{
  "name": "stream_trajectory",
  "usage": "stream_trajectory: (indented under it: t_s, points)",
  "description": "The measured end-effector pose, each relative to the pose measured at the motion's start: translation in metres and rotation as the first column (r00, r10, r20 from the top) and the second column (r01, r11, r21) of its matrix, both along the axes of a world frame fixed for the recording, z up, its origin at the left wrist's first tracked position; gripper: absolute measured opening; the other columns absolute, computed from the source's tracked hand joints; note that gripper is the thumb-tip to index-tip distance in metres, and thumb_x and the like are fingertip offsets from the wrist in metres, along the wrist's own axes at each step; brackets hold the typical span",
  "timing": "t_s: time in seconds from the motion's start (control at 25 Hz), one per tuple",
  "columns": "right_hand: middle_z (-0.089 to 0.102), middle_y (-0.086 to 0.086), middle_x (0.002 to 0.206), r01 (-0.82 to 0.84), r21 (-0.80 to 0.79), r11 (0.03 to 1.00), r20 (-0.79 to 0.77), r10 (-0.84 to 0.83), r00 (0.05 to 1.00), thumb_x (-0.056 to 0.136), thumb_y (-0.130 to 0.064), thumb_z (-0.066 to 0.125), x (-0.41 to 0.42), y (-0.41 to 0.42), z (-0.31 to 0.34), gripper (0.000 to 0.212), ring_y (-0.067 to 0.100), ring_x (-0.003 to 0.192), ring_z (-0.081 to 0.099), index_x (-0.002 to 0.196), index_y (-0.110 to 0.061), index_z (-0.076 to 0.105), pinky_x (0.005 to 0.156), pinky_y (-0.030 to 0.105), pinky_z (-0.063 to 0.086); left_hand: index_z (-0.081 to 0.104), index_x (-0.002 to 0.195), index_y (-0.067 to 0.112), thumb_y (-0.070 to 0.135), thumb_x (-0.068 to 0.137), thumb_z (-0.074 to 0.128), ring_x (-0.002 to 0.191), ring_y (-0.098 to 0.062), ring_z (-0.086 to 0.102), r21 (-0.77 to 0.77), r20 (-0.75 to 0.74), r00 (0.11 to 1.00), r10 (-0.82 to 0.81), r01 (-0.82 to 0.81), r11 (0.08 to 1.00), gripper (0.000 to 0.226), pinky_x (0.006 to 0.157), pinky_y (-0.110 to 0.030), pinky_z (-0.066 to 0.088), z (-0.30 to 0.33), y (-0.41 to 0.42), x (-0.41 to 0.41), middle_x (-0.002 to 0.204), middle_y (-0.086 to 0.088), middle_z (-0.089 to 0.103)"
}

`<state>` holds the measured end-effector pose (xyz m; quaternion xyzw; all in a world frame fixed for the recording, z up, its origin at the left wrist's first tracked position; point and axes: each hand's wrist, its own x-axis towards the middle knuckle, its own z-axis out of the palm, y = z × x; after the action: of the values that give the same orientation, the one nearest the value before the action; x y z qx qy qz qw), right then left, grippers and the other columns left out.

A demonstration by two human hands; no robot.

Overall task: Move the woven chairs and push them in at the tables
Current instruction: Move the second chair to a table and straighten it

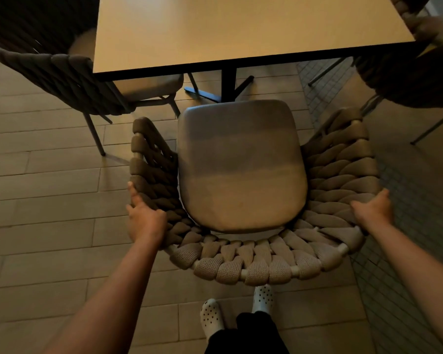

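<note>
A woven chair [243, 264] with a thick braided beige back and a grey seat cushion [241, 169] stands right below me, facing the table [241, 29]. My left hand [143, 218] grips the chair's left arm rim. My right hand [374, 208] grips the right arm rim. The cushion's front edge sits just short of the table's near edge, above the black pedestal base [215, 93]. The tabletop is light wood with a dark edge.
Another woven chair [56, 72] is tucked in at the table's left side, its legs close to my chair's left arm. A third woven chair [407, 77] stands at the right corner. My feet in white perforated clogs [212, 315] are behind the chair on plank flooring.
</note>
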<state>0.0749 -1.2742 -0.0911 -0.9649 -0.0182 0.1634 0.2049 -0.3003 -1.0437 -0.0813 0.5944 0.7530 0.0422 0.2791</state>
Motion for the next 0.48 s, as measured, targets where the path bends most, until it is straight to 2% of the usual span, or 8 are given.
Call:
stream_trajectory:
  t_s: [0.2,0.4,0.48]
  points:
    - [0.042,0.031,0.136,0.004,0.005,1.0,-0.03,-0.003,1.0,0.076,-0.009,0.071,-0.003,-0.002,0.004,0.076,0.045,0.122,0.045,0.137,0.003,0.027,0.095,0.048,0.041,-0.01,0.146,0.042,0.016,0.086,0.056,0.101,-0.039,0.054,-0.037,0.026,1.0,0.0,0.001,0.999,0.092,0.068,-0.042,0.043,0.007,-0.003,-0.001,0.135,-0.019,0.036]
    - [0.041,0.032,0.136,0.03,-0.001,1.0,-0.052,-0.03,0.998,0.075,-0.009,0.073,-0.015,-0.029,0.005,0.078,0.047,0.121,0.044,0.137,0.003,0.027,0.095,0.05,0.041,-0.01,0.145,0.043,0.014,0.087,0.056,0.104,-0.04,0.053,-0.059,0.046,0.999,-0.019,0.022,0.998,0.093,0.08,-0.05,0.051,0.013,-0.019,-0.005,0.137,-0.021,0.035]
    - [0.043,0.034,0.133,0.039,-0.006,0.999,-0.048,-0.039,0.998,0.075,-0.008,0.073,-0.017,-0.04,0.004,0.076,0.048,0.12,0.045,0.135,0.005,0.029,0.095,0.051,0.041,-0.01,0.146,0.042,0.015,0.086,0.056,0.104,-0.041,0.053,-0.048,0.024,0.999,-0.039,0.04,0.998,0.092,0.079,-0.051,0.05,0.013,-0.029,-0.004,0.135,-0.022,0.036]
